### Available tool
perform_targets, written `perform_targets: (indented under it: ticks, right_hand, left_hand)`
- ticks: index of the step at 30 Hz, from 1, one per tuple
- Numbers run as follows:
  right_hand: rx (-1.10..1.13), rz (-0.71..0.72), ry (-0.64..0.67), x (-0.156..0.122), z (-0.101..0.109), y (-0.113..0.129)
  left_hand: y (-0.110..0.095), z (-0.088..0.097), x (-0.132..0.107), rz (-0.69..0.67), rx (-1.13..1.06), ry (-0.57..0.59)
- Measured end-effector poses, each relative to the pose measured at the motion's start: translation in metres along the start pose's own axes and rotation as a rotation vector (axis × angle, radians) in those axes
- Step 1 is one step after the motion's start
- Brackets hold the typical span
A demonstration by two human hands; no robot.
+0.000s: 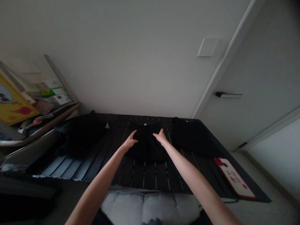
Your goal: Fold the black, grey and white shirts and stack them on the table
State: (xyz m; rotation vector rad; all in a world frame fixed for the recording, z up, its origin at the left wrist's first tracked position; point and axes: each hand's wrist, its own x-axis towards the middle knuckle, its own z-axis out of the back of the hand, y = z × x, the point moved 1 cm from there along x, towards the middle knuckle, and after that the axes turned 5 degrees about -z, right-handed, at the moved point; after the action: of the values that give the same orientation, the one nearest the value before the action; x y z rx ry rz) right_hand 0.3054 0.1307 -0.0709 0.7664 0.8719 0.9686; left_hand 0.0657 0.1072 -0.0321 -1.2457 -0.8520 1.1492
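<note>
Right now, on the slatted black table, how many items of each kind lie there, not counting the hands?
Black cloth items: 3 (left one, middle one, right one)
Red-and-white printed sheet: 1
Total: 4

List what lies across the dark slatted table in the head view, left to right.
black cloth bundle → left hand → middle black garment → right hand → right black garment → red-and-white sign

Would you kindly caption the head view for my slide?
Left hand and right hand touch a black garment on a slatted black table.
</note>
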Motion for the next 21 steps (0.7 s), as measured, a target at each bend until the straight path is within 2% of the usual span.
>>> perform_targets:
  ticks: [3,5,7,9,13,15,18,21]
  right_hand:
    - [0.101,0.053,0.072,-0.01,-0.009,0.0]
    - [0.161,0.092,0.126,-0.015,-0.011,0.002]
    - [0.212,0.129,0.155,-0.017,-0.007,0.007]
    - [0.253,0.191,0.13,-0.017,0.005,0.012]
    - [0.16,0.343,-0.094,-0.01,0.053,0.018]
    - [0.015,0.348,-0.196,-0.007,0.084,0.018]
    - [-0.233,0.328,-0.306,-0.005,0.128,0.017]
    - [-0.454,0.363,-0.409,-0.009,0.161,0.021]
  left_hand:
    - [0.0,0.008,-0.023,0.046,-0.041,-0.003]
    - [-0.002,0.009,-0.034,0.031,-0.058,-0.018]
    - [-0.007,0.003,-0.04,-0.026,-0.059,-0.024]
    - [-0.013,-0.01,-0.04,-0.102,-0.036,-0.006]
    - [-0.022,-0.05,-0.027,-0.299,0.083,0.008]
    - [-0.025,-0.074,-0.018,-0.392,0.149,0.011]
    - [-0.032,-0.111,-0.006,-0.46,0.265,0.051]
    - [-0.047,-0.148,0.005,-0.52,0.334,0.11]
